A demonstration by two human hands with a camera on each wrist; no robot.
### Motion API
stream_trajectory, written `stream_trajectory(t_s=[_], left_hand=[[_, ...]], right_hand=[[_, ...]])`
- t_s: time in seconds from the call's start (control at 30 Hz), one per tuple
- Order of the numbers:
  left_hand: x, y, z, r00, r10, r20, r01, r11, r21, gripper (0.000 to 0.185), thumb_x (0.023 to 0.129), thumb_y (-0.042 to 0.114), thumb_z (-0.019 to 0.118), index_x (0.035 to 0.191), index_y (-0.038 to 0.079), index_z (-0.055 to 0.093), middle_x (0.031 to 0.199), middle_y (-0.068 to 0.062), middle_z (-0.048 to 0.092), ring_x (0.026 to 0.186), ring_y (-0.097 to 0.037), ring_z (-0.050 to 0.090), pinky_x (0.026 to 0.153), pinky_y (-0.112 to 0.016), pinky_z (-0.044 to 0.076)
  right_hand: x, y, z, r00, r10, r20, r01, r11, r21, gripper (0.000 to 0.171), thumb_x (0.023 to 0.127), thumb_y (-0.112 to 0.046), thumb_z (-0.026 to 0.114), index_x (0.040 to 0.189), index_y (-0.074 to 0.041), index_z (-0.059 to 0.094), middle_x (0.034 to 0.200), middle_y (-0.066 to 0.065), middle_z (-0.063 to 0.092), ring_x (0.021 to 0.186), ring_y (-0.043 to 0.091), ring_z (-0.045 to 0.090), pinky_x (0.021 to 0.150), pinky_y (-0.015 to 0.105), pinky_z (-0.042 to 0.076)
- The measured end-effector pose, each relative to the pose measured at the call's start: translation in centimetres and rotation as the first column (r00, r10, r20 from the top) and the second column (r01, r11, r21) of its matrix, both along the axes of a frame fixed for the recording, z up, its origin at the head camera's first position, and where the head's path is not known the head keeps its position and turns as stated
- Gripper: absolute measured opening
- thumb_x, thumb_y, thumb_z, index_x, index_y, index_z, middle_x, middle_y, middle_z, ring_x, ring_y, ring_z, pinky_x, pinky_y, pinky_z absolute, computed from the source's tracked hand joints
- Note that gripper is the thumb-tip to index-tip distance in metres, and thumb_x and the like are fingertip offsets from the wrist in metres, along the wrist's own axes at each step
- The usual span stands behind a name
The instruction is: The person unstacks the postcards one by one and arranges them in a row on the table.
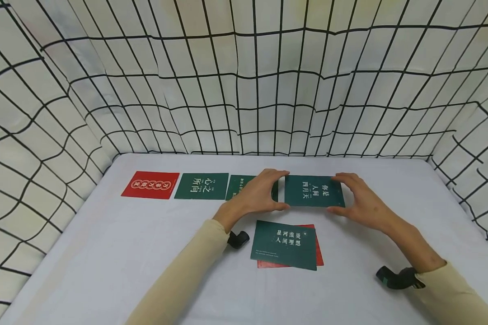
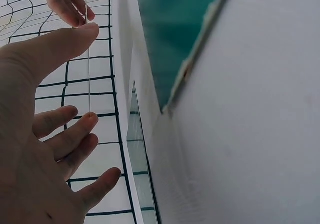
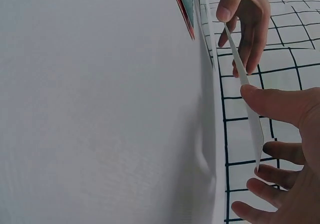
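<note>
While both hands are working at the centre of the head view, the left hand (image 1: pixel 257 192) is pinching the left edge of a green card (image 1: pixel 314 191) between thumb and fingers, and the right hand (image 1: pixel 359 198) is pinching its right edge the same way; the card is being held just right of centre in the frame, printed face up, over the white table (image 1: pixel 105 253); whether it is touching the cloth I cannot tell; in the left wrist view the card is showing as a thin edge (image 2: pixel 88 59) running between the thumb tip and a fingertip, the other fingers spreading loosely below; in the right wrist view the card is showing edge-on (image 3: pixel 245 84), slightly bowed, the thumb pressing on top and the fingers fanning apart underneath, with the opposite hand (image 3: pixel 245 19) gripping the far end at the upper right of the frame; along the far side of the table a row is lying flat: a red card (image 1: pixel 150 184) at the left, a second green card (image 1: pixel 202 185) beside it, then a third green card (image 1: pixel 239 185) partly hidden behind the left hand; lower in the frame, a small pile (image 1: pixel 285 245) is sitting just below the held card, a green card on top and a red one peeking out beneath; a grid-patterned cloth (image 1: pixel 244 76) is filling the whole upper frame.
</note>
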State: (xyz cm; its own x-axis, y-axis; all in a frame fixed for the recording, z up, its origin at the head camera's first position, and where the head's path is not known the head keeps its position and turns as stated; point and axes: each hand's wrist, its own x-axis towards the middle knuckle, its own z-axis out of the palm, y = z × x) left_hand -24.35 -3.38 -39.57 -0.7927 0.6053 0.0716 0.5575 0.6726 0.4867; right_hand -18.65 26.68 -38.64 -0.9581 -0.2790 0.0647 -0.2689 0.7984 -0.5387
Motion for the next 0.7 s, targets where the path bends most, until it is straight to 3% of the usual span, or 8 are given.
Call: stream_trajectory(t_s=[0.43,0.7], left_hand=[[-0.7,0.2,-0.4,1.000,0.029,-0.011,-0.030,0.998,-0.049,0.095,0.082,0.044,0.087,0.159,0.014,0.041,0.162,-0.007,0.047,0.154,-0.025,0.039,0.125,-0.045,0.040],[-1.1,0.3,-0.6,0.998,0.041,-0.039,-0.046,0.990,-0.132,0.093,0.084,0.046,0.085,0.159,0.013,0.041,0.163,-0.007,0.045,0.156,-0.025,0.038,0.128,-0.047,0.033]], right_hand=[[-0.7,-0.3,-0.3,1.000,0.005,0.006,-0.005,1.000,-0.002,0.086,0.084,-0.026,0.088,0.152,-0.001,0.043,0.161,0.026,0.036,0.149,0.049,0.034,0.119,0.070,0.034],[-1.2,-0.8,-0.8,1.000,0.004,0.022,-0.004,1.000,-0.011,0.085,0.085,-0.028,0.087,0.152,-0.001,0.043,0.160,0.026,0.037,0.148,0.048,0.035,0.120,0.069,0.033]])
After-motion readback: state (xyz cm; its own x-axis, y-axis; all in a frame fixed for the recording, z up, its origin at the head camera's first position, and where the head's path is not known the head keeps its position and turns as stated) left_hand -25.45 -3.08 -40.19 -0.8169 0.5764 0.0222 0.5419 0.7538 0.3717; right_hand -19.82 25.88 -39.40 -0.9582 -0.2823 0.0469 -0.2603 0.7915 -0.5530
